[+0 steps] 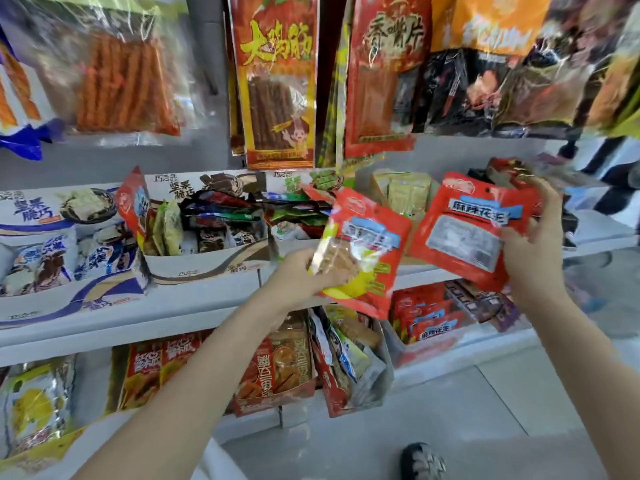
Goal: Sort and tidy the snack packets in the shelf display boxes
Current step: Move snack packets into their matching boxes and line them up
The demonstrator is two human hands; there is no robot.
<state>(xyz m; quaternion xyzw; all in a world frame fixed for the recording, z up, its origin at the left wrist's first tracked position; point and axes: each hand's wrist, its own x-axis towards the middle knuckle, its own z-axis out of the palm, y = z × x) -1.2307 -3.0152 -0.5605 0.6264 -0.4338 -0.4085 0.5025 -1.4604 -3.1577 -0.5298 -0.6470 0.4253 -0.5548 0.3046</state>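
**Two hands holding red snack packets in front of the shelves**

The red packet (465,233) in the right hand (535,244) is showing a light blue label band with dark characters and a clear window below it; it is tilting a little and is hanging in the air before the middle shelf (207,296). The grip of the right hand is pinching this packet at its right edge, and the fingers are also curling round some more red packets (512,174) behind it.

The left hand (301,275) is holding two packets together: a second red packet (377,244) of the same kind, and over it a clear yellow packet (341,258) with brown pieces inside. The grip of the left hand is closing on their lower left corner.

Behind them, a white display box (207,261) is standing on the middle shelf, full of mixed packets in disorder. Lower right, a box with red packets (429,323) of the same label is sitting on the lower shelf. Large bags (277,81) are hanging above.
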